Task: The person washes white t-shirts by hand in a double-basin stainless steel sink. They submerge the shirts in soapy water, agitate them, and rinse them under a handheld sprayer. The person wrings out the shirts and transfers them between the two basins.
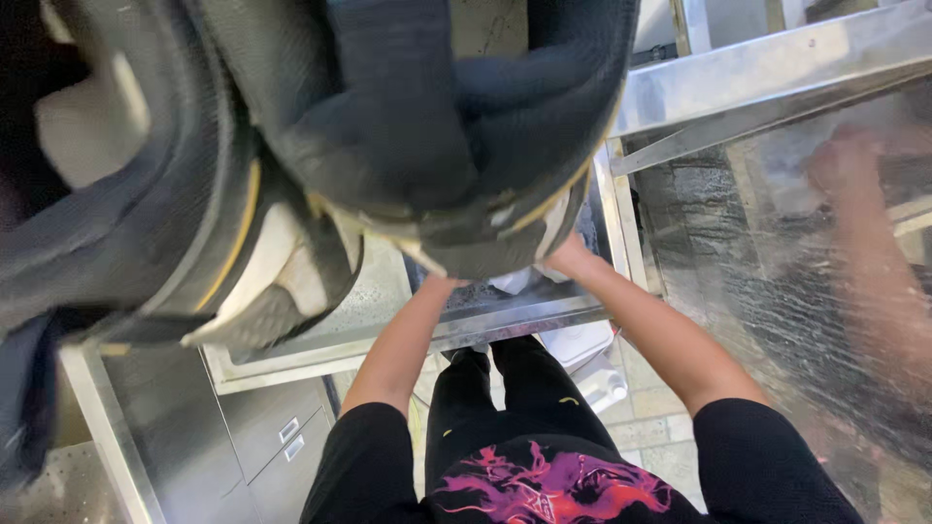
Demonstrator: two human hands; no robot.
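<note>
A dark bag [417, 126] fills the view above the steel counter's [340, 340] front edge; your left hand [442, 283] and right hand [568, 257] reach beneath it, fingers hidden, grip unclear.

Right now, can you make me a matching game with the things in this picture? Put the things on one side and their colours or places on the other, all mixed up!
Things:
1. big padded bag
2. sink counter
3. trousers
4. floor tiles

Colours or places:
A. shiny silver metal, under the bag
B. pale stone squares, down by the legs
C. dark fabric with yellow edging, held up by both hands
D. black, below the counter edge

Pairs: 1-C, 2-A, 3-D, 4-B
</note>
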